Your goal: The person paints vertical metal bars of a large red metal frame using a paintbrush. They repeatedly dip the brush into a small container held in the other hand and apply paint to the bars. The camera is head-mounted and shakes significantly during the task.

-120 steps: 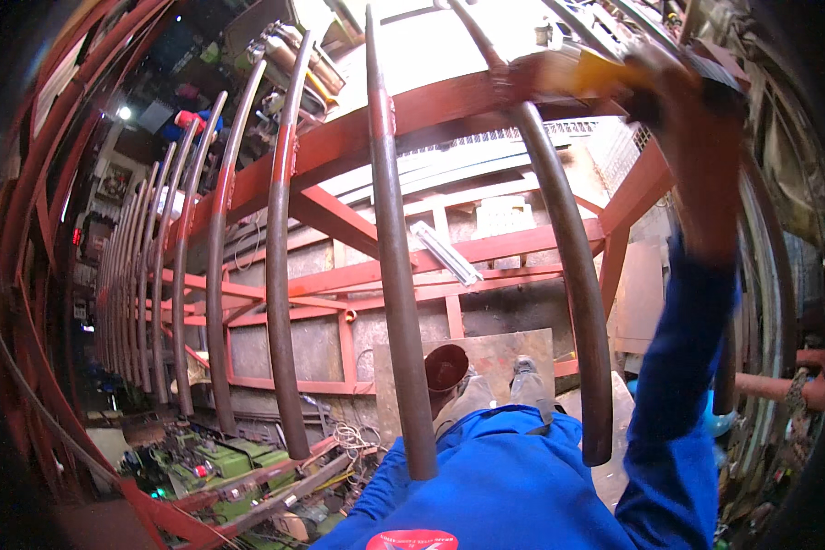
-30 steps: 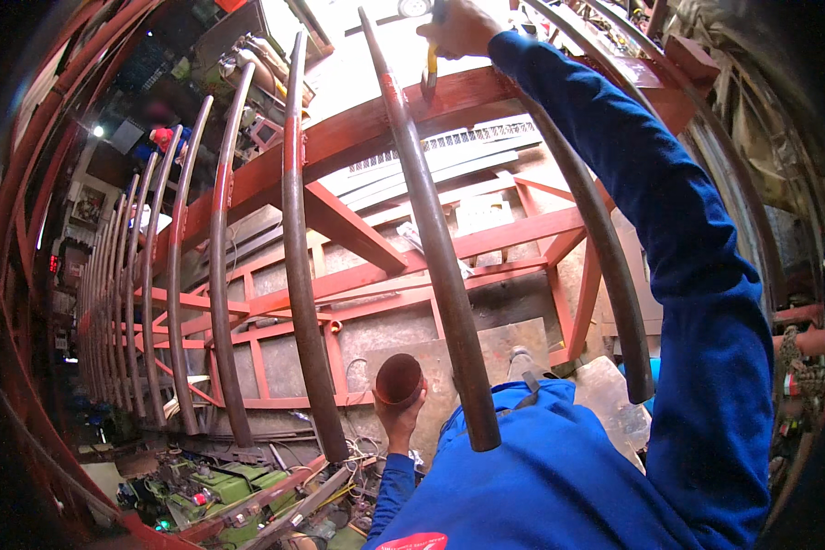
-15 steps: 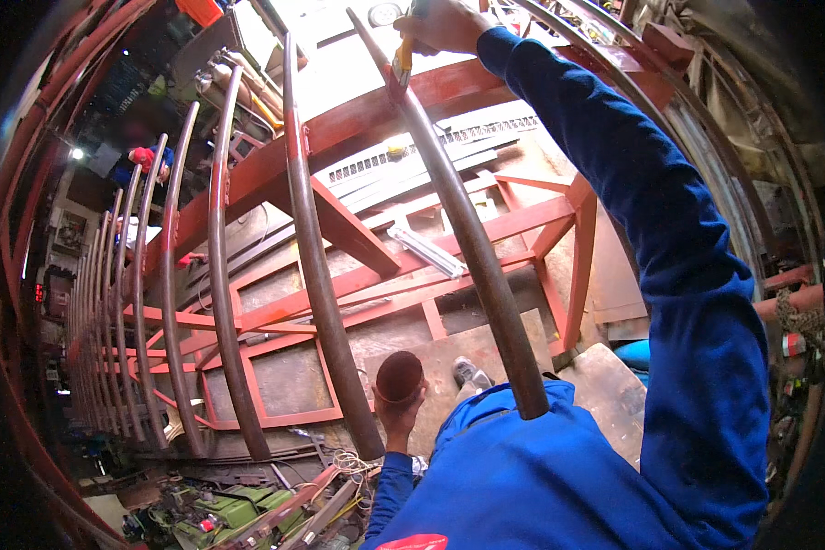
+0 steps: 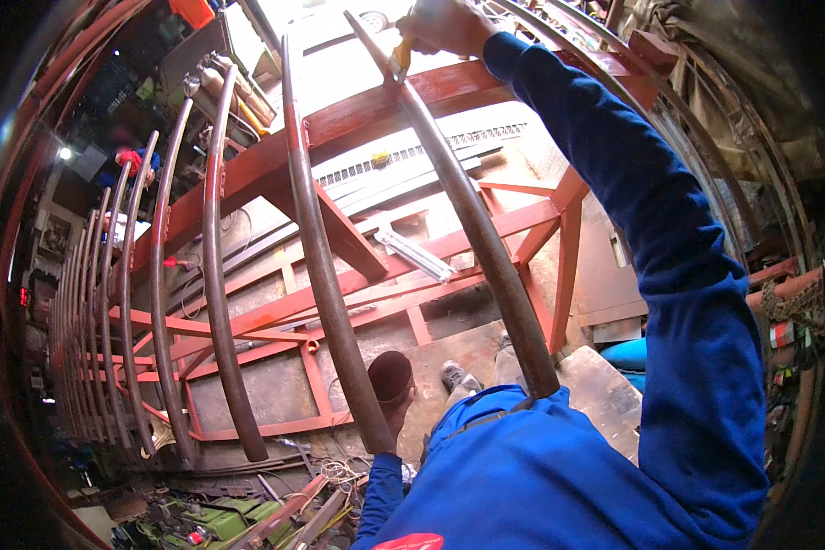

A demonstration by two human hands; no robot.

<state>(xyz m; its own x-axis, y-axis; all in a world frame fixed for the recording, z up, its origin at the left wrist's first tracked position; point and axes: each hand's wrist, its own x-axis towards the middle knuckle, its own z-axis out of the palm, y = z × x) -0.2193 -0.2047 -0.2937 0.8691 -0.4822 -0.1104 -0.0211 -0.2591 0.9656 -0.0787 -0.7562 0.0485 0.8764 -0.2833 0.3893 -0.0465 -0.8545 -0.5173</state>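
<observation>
My right hand (image 4: 451, 27), arm stretched up and away, is closed around a paintbrush (image 4: 400, 60). The brush's tip lies against the upper part of a dark metal bar (image 4: 467, 215), just above a red-brown crossbeam (image 4: 367, 119). Low in the view, my left hand (image 4: 398, 418) grips a round paint container (image 4: 390, 376) with a dark red-brown inside. Another dark bar (image 4: 325, 247) passes in front of part of that hand and wrist, hiding some fingers.
A row of similar bars (image 4: 220, 275) recedes to the left. Below them lies a red-brown frame (image 4: 412, 321) on the floor, with a pale metal strip (image 4: 414, 255) on it. Coiled cord (image 4: 344, 472) and green machinery (image 4: 220, 518) are at the lower left. A person (image 4: 137, 160) stands far left.
The whole view has shifted slightly. My left hand and the container now sit closer behind the neighbouring bar. The brush stays at the bar's upper part, a touch higher on it.
</observation>
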